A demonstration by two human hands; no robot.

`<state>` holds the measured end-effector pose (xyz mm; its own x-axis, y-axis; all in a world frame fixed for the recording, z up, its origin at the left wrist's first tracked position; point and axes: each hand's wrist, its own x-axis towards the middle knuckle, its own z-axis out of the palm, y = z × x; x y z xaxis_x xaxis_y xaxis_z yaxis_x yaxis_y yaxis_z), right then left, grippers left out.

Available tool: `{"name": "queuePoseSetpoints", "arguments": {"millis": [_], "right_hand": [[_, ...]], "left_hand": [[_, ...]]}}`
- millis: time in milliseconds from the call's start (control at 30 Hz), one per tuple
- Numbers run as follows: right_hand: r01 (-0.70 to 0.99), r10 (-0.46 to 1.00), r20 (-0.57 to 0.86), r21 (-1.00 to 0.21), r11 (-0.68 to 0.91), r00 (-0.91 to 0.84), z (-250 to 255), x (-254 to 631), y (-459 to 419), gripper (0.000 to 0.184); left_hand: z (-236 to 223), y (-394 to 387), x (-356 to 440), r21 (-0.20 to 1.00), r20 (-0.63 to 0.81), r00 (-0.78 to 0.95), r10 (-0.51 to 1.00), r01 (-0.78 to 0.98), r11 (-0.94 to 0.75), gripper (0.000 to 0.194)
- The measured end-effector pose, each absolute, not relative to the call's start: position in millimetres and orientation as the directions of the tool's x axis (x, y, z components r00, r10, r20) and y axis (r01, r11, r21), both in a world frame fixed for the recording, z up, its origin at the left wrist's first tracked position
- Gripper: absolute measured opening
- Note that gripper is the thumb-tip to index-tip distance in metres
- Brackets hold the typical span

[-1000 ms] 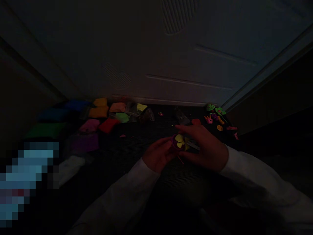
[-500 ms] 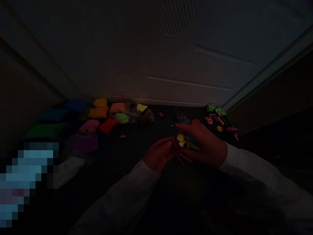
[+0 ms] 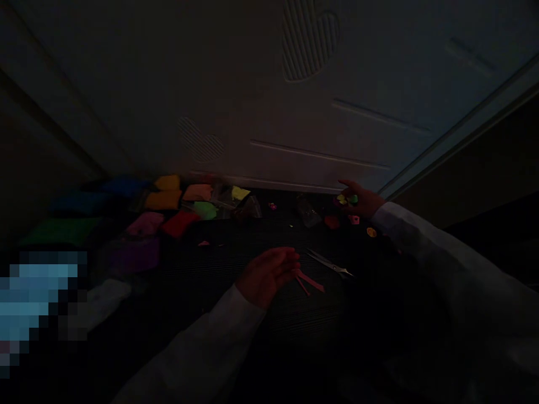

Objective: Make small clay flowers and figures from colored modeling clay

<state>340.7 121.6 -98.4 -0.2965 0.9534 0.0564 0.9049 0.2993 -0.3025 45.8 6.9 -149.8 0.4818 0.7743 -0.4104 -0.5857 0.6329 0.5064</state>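
My left hand (image 3: 269, 275) hovers over the dark surface, fingers loosely bent and apart, holding nothing. By its fingertips lie pink strips (image 3: 310, 281), apparently of clay or a similar soft material. A pair of scissors (image 3: 333, 267) rests just right of them, blades pointing up and left. At the back right, my right hand (image 3: 362, 201) has its fingers around a small purple piece with yellow petal shapes (image 3: 341, 200). Something green (image 3: 353, 198) shows close against it. Dim light hides exactly how the fingers grip it.
Several bags of coloured clay, such as a red one (image 3: 180, 223) and a purple one (image 3: 135, 255), lie at left. A clear bag (image 3: 308, 212) and a red lump (image 3: 332, 222) sit at the back. A pale panel with raised hearts (image 3: 309, 42) rises behind.
My right hand has carried the purple and yellow piece away from my left hand to the back right. My left hand has let go of it. The scissors are now uncovered.
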Motion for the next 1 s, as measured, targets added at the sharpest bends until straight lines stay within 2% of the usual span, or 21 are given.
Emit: {"name": "queuePoseSetpoints", "arguments": {"millis": [367,867,1000], "right_hand": [[0.977,0.983,-0.026,-0.121,0.179,-0.183,-126.1,369.7,153.7,0.075],[0.989,0.990,0.017,0.041,0.140,-0.141,-139.5,374.7,154.0,0.067],[0.990,0.989,0.075,0.076,0.119,-0.124,-133.9,375.4,146.0,0.061]], "left_hand": [[-143.0,8.1,45.3,0.479,-0.445,0.483,0.754,-0.583,0.656,0.011],[-144.3,7.4,46.2,0.477,-0.439,0.487,0.755,-0.586,0.655,0.014],[-145.1,7.0,45.5,0.474,-0.442,0.484,0.755,-0.589,0.655,0.015]]}}
